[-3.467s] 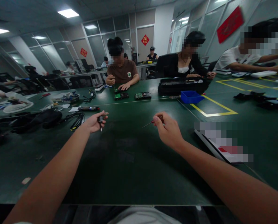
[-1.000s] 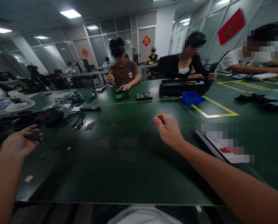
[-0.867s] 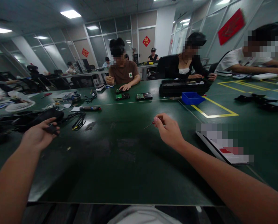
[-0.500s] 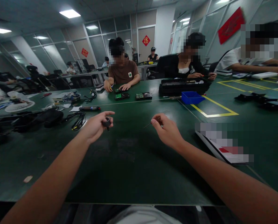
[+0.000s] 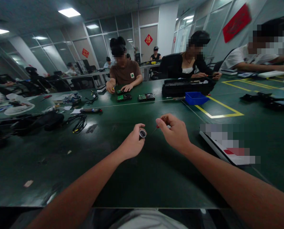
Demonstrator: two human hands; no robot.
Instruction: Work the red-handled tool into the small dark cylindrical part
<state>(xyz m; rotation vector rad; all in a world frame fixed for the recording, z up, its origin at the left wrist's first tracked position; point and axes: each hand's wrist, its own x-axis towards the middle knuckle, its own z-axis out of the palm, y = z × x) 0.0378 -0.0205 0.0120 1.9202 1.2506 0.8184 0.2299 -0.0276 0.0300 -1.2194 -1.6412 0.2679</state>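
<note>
Fingers of the left hand (image 5: 133, 145) are curled round a dark cylinder (image 5: 142, 134), its pale rim and hollow end turned towards the viewer. The right hand (image 5: 174, 131), at 2 o'clock from the left, pinches a screwdriver (image 5: 157, 126) between thumb and finger; the thin shaft points to about 7 o'clock. Cylinder and shaft are close together but appear apart. Both hands are raised over the green table (image 5: 156, 181).

Hazard 1: slip. Cause: the shaft is narrow and the cylinder is held in mid-air, with no rest beneath it. A push off-centre could skid from the rim into the left thumb or fingers.

Hazard 2: drop. Cause: the cylinder depends on finger grip alone. If it turns in the grip, it could fall, and a round body could roll towards the table edge at 6 o'clock.

Hazard 3: lost parts. Cause: the hollow end could spill any loose contents if tipped; whether it contains any cannot be told.

Outward from the hands, a bundled cable (image 5: 79, 123) lies at 9 o'clock and a rod-shaped tool (image 5: 91, 110) at 10 o'clock. Circuit boards (image 5: 124, 97) lie at 11 to 12 o'clock, in front of a co-worker (image 5: 125, 73). A blue tray (image 5: 196, 98) stands at 2 o'clock. A small part flung forward could land among the boards and be hard to recover.
</note>
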